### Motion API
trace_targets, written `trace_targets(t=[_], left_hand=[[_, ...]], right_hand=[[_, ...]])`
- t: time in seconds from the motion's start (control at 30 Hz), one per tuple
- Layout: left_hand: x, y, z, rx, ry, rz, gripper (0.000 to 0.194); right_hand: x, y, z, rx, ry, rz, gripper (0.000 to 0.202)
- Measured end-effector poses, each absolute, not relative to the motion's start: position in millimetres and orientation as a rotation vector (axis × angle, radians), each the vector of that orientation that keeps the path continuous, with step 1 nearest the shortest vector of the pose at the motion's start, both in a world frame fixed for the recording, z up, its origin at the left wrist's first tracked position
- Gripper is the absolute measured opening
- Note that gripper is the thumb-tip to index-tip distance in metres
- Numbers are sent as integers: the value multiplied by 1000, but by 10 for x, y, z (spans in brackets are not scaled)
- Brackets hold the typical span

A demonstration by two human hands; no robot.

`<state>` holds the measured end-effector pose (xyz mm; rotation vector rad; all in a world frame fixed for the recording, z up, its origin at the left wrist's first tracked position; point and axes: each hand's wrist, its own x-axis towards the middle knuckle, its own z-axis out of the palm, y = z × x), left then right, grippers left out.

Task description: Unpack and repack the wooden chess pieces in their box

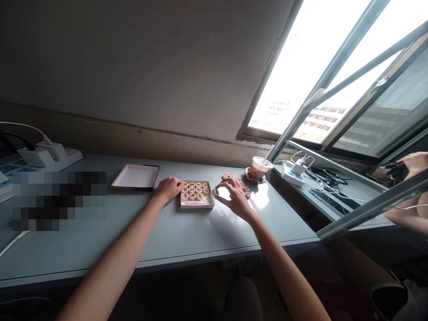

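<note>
A shallow box (197, 206) on the desk holds several round Chinese chess pieces (191, 190) with dark characters, set in rows. Part of its front floor shows a pinkish paper. My left hand (169, 189) is closed at the box's left edge, its fingertips on the rim. Just right of the box, my right hand (234, 196) pinches one Chinese chess piece (217, 192) between thumb and fingers. More pieces with reddish characters (246, 194) lie on the desk behind and beside that hand, partly hidden by it.
An open box lid (135, 177) lies to the left. A lidded drink cup (261, 167) stands on a dark coaster at the right back. Power strips (292, 174) with plugs and cables sit at both sides. A metal frame bar rises at right, where another person's arm (413, 196) shows.
</note>
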<state>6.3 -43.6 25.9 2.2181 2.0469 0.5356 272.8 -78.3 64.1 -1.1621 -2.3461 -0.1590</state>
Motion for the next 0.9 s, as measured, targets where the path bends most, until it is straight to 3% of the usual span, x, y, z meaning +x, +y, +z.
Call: trace_targets(t=[0.27,0.57,0.9], left_hand=[[69,-437,279,2210,2017,497,45],[63,-413,259,2203,2001,522,45],[43,-411,261,2172,1947,480,44]], right_hand=[[2378,-770,546,-1426,-2502,-283,25],[2320,-812,612,-1379,-2507,-360,17],[3233,-876,439,-1612,-2339,-458,27]])
